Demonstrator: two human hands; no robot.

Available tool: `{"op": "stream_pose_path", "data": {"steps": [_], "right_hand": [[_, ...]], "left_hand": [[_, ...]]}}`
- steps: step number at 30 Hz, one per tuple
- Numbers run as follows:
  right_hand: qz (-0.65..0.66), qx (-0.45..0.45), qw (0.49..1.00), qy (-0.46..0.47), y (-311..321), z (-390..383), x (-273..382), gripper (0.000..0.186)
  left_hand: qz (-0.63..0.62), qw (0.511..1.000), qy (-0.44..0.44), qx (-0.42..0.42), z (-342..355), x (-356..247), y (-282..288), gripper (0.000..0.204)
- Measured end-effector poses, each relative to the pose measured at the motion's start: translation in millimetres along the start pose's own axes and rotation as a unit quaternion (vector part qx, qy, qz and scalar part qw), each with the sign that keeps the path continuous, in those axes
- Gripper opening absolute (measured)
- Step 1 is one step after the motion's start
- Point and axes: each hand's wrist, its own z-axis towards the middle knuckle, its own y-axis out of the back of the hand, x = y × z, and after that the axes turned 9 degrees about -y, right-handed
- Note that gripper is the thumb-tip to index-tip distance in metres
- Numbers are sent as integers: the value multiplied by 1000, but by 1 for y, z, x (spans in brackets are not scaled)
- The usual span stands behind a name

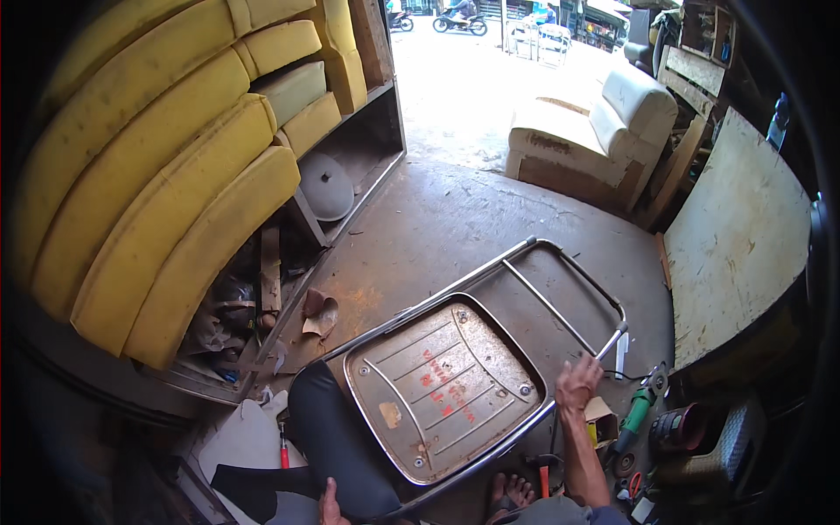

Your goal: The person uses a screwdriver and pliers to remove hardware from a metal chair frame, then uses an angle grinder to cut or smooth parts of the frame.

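Note:
A folding chair with a chromed tube frame (547, 302) lies upside down on the floor before me. Its metal seat underside (446, 389) faces up, brown with rust stains and red lettering. The black padded backrest (337, 442) is at the near left end. My right hand (577, 382) is closed over the frame tube at the seat's right. Low in the view, my left hand (330, 506) rests beside the backrest's near edge, fingers stretched upward; its lower part is cut off.
Yellow foam pads (175, 175) are stacked at left above a shelf with a round grey lid (326, 186). A green angle grinder (639, 411) and a hammer (544, 481) lie at right. A worn white armchair (595, 131) stands at the doorway; a pale board (739, 236) leans right.

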Motion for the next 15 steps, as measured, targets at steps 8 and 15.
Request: {"op": "stream_pose_path", "data": {"steps": [8, 15], "right_hand": [[268, 616, 713, 200, 107, -47, 160, 56], [99, 647, 701, 285, 132, -78, 282, 83]], "left_hand": [[-117, 984, -66, 114, -41, -83, 0, 71], [-140, 958, -219, 124, -130, -184, -56, 65]]}}
